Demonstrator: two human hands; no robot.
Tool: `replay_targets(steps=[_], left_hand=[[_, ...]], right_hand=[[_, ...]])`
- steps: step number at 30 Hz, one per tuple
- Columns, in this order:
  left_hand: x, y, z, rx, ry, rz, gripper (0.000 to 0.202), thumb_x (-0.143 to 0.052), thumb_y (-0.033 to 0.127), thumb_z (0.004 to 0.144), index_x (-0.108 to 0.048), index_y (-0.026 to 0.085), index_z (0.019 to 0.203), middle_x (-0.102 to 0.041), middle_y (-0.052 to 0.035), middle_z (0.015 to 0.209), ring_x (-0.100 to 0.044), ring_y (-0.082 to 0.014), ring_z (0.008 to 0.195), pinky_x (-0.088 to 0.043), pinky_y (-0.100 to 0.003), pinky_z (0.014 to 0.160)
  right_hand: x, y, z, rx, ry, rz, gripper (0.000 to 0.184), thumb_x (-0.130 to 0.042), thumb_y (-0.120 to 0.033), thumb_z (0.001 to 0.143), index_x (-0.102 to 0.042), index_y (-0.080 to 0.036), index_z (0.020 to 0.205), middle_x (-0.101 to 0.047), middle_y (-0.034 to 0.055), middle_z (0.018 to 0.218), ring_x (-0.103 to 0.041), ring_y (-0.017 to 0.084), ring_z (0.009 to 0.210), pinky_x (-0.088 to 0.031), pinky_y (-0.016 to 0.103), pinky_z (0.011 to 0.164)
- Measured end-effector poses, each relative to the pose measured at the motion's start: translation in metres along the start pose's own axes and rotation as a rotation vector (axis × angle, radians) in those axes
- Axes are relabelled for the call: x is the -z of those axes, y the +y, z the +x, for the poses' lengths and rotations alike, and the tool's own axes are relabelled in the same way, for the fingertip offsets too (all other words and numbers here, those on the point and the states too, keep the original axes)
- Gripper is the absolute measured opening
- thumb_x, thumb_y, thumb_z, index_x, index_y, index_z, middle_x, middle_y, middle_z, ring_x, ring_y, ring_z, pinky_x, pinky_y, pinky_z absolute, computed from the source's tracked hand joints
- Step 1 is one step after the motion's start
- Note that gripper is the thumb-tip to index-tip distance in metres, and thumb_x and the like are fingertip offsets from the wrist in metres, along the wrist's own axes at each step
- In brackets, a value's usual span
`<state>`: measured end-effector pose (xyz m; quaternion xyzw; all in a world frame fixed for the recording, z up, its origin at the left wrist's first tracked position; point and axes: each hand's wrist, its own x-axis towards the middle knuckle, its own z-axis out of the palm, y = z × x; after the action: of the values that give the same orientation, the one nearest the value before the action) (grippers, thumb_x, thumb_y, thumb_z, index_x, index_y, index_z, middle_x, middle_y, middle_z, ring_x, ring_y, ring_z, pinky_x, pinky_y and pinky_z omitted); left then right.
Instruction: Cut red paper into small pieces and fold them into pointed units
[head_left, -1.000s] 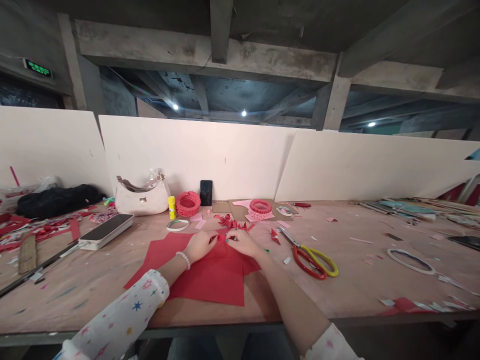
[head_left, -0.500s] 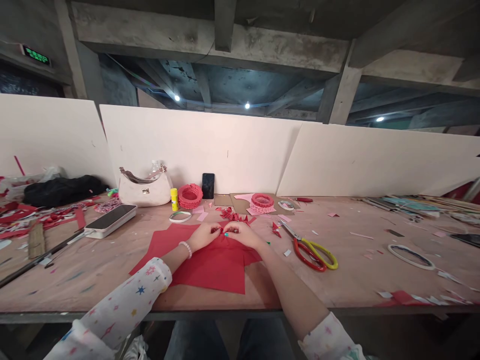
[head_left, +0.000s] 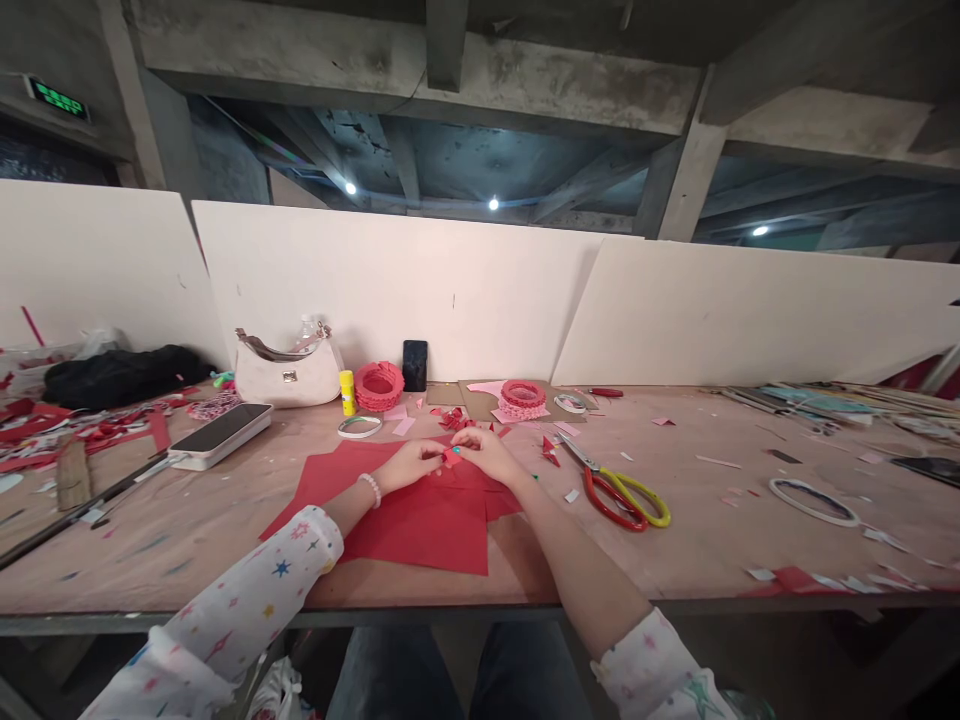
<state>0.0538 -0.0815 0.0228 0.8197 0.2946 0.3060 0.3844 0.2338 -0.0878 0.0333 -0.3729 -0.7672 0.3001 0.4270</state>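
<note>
Left hand (head_left: 412, 463) fingertip-close to right hand (head_left: 486, 455)

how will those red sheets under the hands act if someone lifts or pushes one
The red sheets look thin, so one would probably be light and sag when lifted by a corner. They overlap at different angles, so pushing one might drag its neighbours along. Lying flat, they seem unlikely to roll or tip.

Bare fingers (head_left: 430, 449) partly cover the small red folded paper piece (head_left: 450, 457); on my feed I can't read its creases. The cream curved handbag (head_left: 289, 372) hides most of a clear bottle (head_left: 307, 326); the right edge crops a flat black object (head_left: 934, 468).
</note>
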Motion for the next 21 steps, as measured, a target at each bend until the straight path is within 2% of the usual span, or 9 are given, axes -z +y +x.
replay_targets(steps=[9, 15, 21], left_hand=[[-0.001, 0.009, -0.002, 0.023, -0.032, -0.046, 0.024, -0.043, 0.02, 0.074, -0.06, 0.012, 0.089, -0.06, -0.0039, 0.077, -0.051, -0.0097, 0.063, -0.04, -0.019, 0.058], [-0.001, 0.009, -0.002, 0.038, -0.014, 0.001, 0.028, -0.043, 0.03, 0.076, -0.062, 0.01, 0.085, -0.061, -0.005, 0.075, -0.052, -0.0108, 0.061, -0.039, -0.02, 0.057], [-0.001, 0.005, -0.002, 0.04, 0.007, 0.025, 0.032, -0.043, 0.036, 0.077, -0.062, 0.01, 0.08, -0.06, -0.0046, 0.066, -0.053, -0.0118, 0.06, -0.04, -0.02, 0.057]], right_hand=[[0.0, -0.003, -0.001, -0.008, -0.003, -0.04, 0.009, -0.049, -0.018, 0.067, -0.056, -0.015, 0.073, -0.059, 0.0036, 0.075, -0.054, 0.014, 0.072, -0.042, 0.027, 0.068], [0.0, 0.003, 0.0, 0.005, 0.007, -0.033, 0.009, -0.05, -0.017, 0.066, -0.055, -0.015, 0.072, -0.058, 0.0034, 0.075, -0.054, 0.013, 0.07, -0.042, 0.027, 0.067], [-0.001, -0.003, -0.001, 0.004, -0.004, -0.029, 0.008, -0.049, -0.017, 0.066, -0.055, -0.015, 0.071, -0.058, 0.0022, 0.072, -0.053, 0.013, 0.068, -0.042, 0.026, 0.065]])
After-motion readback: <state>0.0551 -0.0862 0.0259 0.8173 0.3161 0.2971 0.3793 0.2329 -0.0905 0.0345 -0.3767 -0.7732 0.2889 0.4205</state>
